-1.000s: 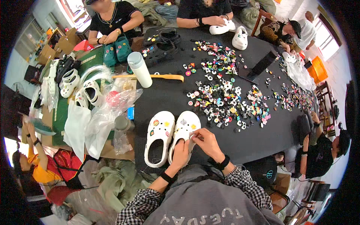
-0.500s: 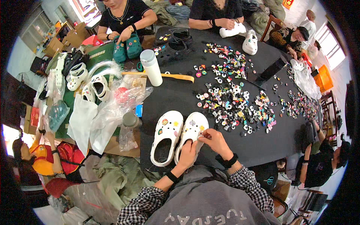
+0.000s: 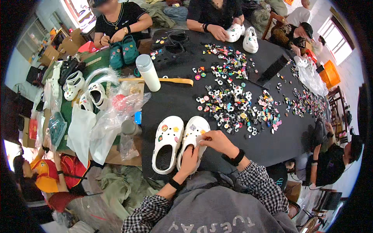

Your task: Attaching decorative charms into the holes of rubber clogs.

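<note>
Two white clogs lie side by side before me, toes pointing away. Colourful shoe charms sit on the toe of the left clog (image 3: 164,136), and a few are on the right clog (image 3: 190,132). My left hand (image 3: 188,162) grips the right clog at its foot opening, some fingers hidden inside. At that clog's right side, my right hand (image 3: 218,142) is closed in a pinch against the upper. Whatever its fingertips hold is too small and covered to make out. A heap of loose charms (image 3: 233,103) spreads over the black tabletop (image 3: 175,103) beyond my right hand.
A white bottle (image 3: 148,73) and a long yellow stick (image 3: 175,81) stand and lie beyond the clogs. Plastic bags (image 3: 101,128) and more clogs fill the left side. A black stand (image 3: 274,70) rises amid charms at right. Co-workers sit around, one handling green clogs (image 3: 124,52).
The view has shifted slightly, so the table things appear further left. My hands stay at the right clog. Across the table, a co-worker's white clog has been turned in the hands.
</note>
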Demonstrator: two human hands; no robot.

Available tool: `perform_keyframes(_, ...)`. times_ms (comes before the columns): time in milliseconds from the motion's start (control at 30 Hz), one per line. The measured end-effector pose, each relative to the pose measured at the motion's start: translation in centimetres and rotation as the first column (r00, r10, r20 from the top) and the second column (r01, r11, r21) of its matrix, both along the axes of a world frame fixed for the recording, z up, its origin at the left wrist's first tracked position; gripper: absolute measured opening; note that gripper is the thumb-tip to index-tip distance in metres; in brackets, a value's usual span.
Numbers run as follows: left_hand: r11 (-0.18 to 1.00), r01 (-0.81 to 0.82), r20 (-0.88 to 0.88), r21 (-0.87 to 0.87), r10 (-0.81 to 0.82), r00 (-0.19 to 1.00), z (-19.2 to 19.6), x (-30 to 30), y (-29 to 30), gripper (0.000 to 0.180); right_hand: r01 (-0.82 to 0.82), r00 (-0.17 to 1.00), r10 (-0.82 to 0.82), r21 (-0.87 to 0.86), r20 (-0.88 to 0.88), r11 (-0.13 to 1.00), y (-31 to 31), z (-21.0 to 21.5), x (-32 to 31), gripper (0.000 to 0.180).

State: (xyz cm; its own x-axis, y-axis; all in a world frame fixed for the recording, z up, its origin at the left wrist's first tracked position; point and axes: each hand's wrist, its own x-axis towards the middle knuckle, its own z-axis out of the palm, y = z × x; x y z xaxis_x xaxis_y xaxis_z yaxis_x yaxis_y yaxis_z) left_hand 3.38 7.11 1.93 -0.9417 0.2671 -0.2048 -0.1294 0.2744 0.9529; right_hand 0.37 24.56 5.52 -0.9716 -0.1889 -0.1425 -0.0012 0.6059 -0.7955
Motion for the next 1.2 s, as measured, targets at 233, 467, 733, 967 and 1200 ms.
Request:
perform_keyframes(233,1.0,-0.022,-0.19,-0.013,0.019,0.982,-0.8,-0.2,0.1,0.03,-0.037,0.999,0.037,0.014,-0.032,0.999,0.2,0.0,-0.4,0.03)
perform_keyframes(467,1.0,0.01,-0.122,-0.004,-0.011,0.992,-0.8,0.0,0.1,0.028,0.056,0.995,-0.063,0.09,0.082,0.994,0.8,-0.4,-0.6,0.054)
perform_keyframes(733,0.999,-0.037,-0.041,-0.021,0.036,0.999,-0.6,0.0,-0.4,0.026,0.009,0.998,0.004,0.181,-0.066,0.983,1.0,-1.3,-1.3,0.096)
perform_keyframes(967,0.997,-0.029,0.009,-0.07,0.03,1.0,-0.6,-0.3,-0.1,0.029,-0.018,0.993,0.018,0.0,0.116,1.0,0.9,-2.5,-1.7,0.108)
perform_keyframes(1200,0.993,-0.027,0.048,-0.113,0.033,0.998,-0.7,-0.2,-0.4,0.028,-0.041,0.976,-0.001,0.185,0.219,0.982,0.0,-1.1,-2.5,0.113)
